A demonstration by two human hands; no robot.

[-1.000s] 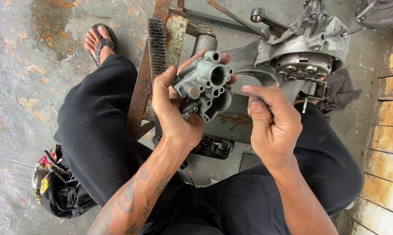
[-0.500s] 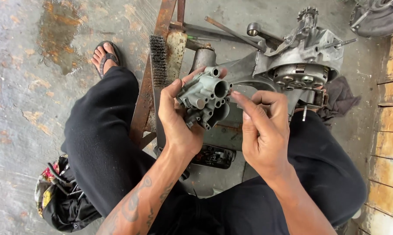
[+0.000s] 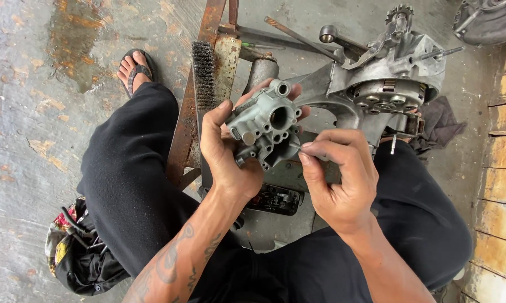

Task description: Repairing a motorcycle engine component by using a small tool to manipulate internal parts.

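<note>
While the person sits low on the concrete floor (image 3: 34,84), the head view shows the left hand (image 3: 227,151) clamped around a grey cast metal carburettor body (image 3: 264,126), held up in front of the knees with its round bore facing the camera. The right hand (image 3: 337,179) is just beside it, thumb and forefinger pinched together on something very small at the lower right edge of the casting; what this small piece is, I cannot tell. As far as can be judged, the casting is off the machine and looks bare, so the work on its small parts seems to be in the middle and not finished. Behind the hands stands a scooter engine case (image 3: 387,84) on a rusty steel stand (image 3: 199,73), and a wire brush (image 3: 204,76) leans on this stand. A dark rag (image 3: 440,126) lies near the engine. Regarding packages and signs, only a flowery bag with black contents (image 3: 73,247) is seen at the lower left, beside the thigh; no label or sign is readable anywhere.
</note>
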